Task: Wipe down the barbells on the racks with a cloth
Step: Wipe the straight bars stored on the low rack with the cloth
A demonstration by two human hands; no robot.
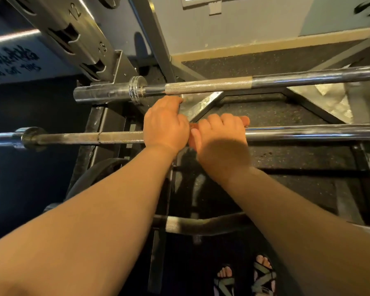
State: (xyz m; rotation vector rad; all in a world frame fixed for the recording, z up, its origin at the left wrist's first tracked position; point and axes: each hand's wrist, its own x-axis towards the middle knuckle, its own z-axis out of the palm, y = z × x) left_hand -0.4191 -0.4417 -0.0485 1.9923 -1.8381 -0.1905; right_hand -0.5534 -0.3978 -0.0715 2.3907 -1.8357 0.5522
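Both hands grip the nearer barbell (83, 138) side by side, the left hand (166, 127) wrapped over the bar and the right hand (221, 144) closed around an orange cloth (242, 120) that shows at the fingers (214, 122) and between the two hands. A second barbell (201, 86) lies parallel beyond it on the rack (88, 35), whose upright bears the numbers 12 and 13 beside its slots. Below, a curved bar (201, 224) with a knurled section rests lower down, and two sandalled feet (244, 276) stand on the dark speckled floor (286, 116).
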